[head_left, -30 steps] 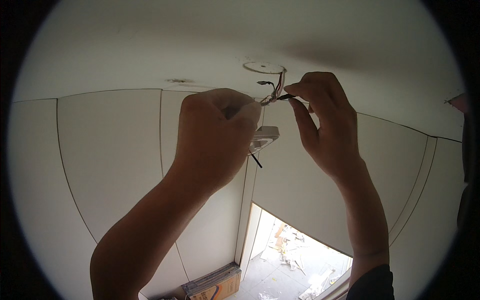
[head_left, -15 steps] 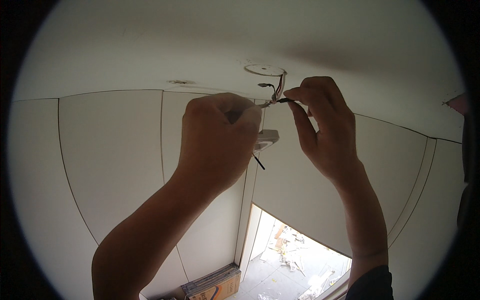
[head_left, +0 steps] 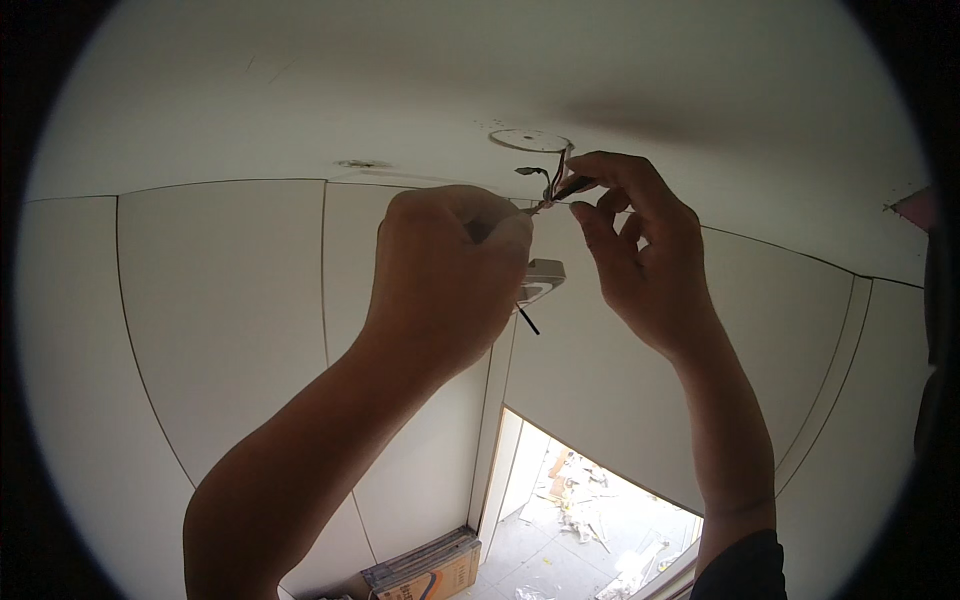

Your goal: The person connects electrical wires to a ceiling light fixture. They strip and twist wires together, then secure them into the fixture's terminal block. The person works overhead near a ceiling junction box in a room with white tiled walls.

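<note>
So we're reaching up at the ceiling here, both arms overhead. Our right hand (head_left: pixel 650 260) has its thumb and forefinger pinched shut on the wires (head_left: pixel 556 180) that hang out of the round ceiling hole (head_left: pixel 528 140), so the wire ends sit right at its fingertips, just up and to the left of the palm. Our left hand (head_left: pixel 450 270) is balled into a fist around what looks like a thin tool, and only the tip (head_left: pixel 535 207) pokes out past the knuckles; we honestly can't tell what kind of tool it is.

The bit that matters: the wires run from the hole down to the pinch, and the tool tip comes in from the lower left, pointing up and right at the same spot. Tip and wire ends look like they're touching or very nearly. The right hand is the nearer one to the hole itself.

A small white fitting (head_left: pixel 540 280) dangles just below the left fist, with a dark lead sticking out under it.
</note>
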`<state>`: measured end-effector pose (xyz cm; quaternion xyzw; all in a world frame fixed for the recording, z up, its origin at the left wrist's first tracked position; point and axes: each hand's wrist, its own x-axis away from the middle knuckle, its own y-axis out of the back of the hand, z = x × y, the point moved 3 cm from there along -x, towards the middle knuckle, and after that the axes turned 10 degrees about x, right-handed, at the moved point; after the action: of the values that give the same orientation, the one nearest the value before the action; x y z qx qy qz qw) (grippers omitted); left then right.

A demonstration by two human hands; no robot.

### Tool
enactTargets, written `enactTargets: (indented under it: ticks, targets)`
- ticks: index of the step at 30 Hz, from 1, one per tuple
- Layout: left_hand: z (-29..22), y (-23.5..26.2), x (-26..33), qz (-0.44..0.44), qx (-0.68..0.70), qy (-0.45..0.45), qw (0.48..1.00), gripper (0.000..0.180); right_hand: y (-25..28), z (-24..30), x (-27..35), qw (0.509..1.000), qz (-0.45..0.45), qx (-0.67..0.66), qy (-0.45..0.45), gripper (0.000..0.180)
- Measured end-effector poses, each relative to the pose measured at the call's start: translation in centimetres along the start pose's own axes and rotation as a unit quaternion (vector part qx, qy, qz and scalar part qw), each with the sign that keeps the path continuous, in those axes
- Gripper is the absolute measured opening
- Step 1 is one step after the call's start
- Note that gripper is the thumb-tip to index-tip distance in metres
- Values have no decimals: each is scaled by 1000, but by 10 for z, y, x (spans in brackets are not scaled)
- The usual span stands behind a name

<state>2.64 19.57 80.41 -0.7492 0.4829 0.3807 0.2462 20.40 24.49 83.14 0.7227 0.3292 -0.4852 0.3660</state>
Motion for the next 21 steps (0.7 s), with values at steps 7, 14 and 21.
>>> enactTargets:
  ticks: [7, 14, 21]
  targets:
    - [0, 1, 0, 6, -10, -4, 1000, 26, -3, -1, 1, 999, -2, -28, -16, 31]
    - [3, 1, -1, 1, -2, -17, 1000, 25, -4, -2, 2, 999, 6, -42, -3, 35]
    - [0, -2, 1, -13, 22, -24, 999, 25, -4, 1, 1, 999, 13, -32, -3, 36]
